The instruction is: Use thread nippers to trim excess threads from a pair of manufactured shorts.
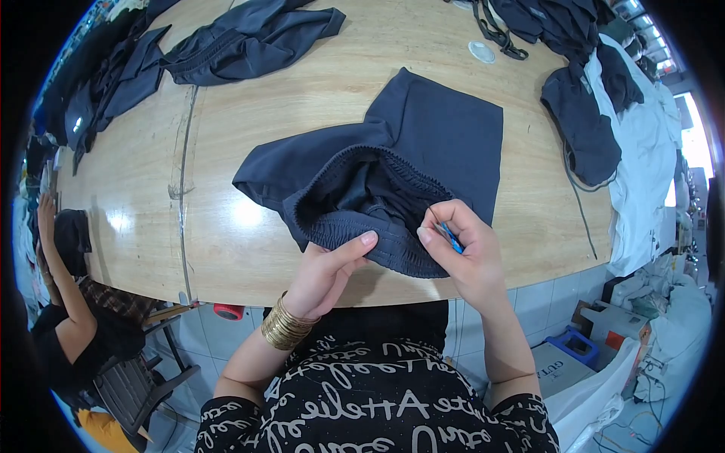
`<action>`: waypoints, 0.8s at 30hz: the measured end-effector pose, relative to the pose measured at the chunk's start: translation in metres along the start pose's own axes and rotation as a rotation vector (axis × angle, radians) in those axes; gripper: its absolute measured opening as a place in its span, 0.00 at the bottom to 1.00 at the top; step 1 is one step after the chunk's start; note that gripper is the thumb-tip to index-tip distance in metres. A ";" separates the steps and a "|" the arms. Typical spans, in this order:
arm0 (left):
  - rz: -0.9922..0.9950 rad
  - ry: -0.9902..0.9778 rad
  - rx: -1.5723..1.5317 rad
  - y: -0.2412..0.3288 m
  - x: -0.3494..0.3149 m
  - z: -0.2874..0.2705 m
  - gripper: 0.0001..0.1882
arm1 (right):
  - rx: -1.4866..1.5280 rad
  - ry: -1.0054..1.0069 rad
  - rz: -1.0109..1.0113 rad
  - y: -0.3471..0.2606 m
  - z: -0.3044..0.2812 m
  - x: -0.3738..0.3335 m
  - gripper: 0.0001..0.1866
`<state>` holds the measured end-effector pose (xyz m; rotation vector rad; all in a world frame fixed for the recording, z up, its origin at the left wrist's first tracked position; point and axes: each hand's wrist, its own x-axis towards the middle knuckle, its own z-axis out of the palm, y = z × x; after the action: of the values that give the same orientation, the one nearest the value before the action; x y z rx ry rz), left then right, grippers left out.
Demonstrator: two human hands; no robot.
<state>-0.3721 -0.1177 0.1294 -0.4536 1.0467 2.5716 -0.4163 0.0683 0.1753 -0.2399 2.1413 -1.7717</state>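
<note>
While co-worker (72, 302) sits at far left beside table (226, 249), dark garments (249, 34) lie heaped at table's top left. Left hand (328, 272), gold bangles (285, 326) at wrist, pinches elastic waistband of shorts (423, 143), thumb on top. Shorts lie mid-table, near edge, waistband turned open toward person. Right hand (461, 245) closed on small blue tool (451, 238), tip at waistband. More dark garments (581, 113) and white cloth (642, 151) at right; boxes (574, 355) on floor below.
</note>
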 end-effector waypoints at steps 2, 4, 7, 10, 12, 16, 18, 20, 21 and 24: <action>0.006 -0.008 -0.004 0.000 0.000 0.000 0.14 | -0.049 0.029 -0.042 -0.001 0.001 0.000 0.05; -0.021 -0.001 -0.068 0.000 0.001 0.000 0.12 | -0.185 -0.018 -0.034 -0.001 0.002 -0.002 0.10; -0.003 -0.015 -0.034 0.001 -0.001 0.003 0.12 | -0.326 -0.013 -0.118 0.008 0.004 -0.001 0.10; 0.021 -0.012 -0.015 0.000 0.000 0.002 0.12 | -0.298 -0.044 -0.068 0.004 0.003 0.001 0.10; 0.019 -0.012 -0.032 0.001 0.001 0.005 0.12 | -0.133 -0.005 -0.038 0.010 0.003 0.002 0.10; -0.017 -0.002 -0.057 0.003 0.001 0.003 0.11 | -0.017 0.046 0.073 0.004 -0.002 0.002 0.10; -0.013 -0.007 -0.054 0.002 0.002 0.002 0.11 | -0.038 0.029 0.044 0.003 0.001 0.001 0.09; -0.009 -0.012 -0.051 0.002 0.002 0.002 0.12 | -0.094 0.007 0.016 0.008 0.004 0.000 0.10; -0.001 -0.021 -0.043 0.002 0.002 0.004 0.12 | -0.095 0.009 0.017 0.010 0.003 0.000 0.10; 0.009 -0.020 -0.042 0.002 0.002 0.005 0.12 | -0.152 0.013 0.016 0.010 0.002 0.001 0.10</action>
<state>-0.3754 -0.1150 0.1335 -0.4335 0.9924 2.6048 -0.4151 0.0681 0.1655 -0.2492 2.2834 -1.6070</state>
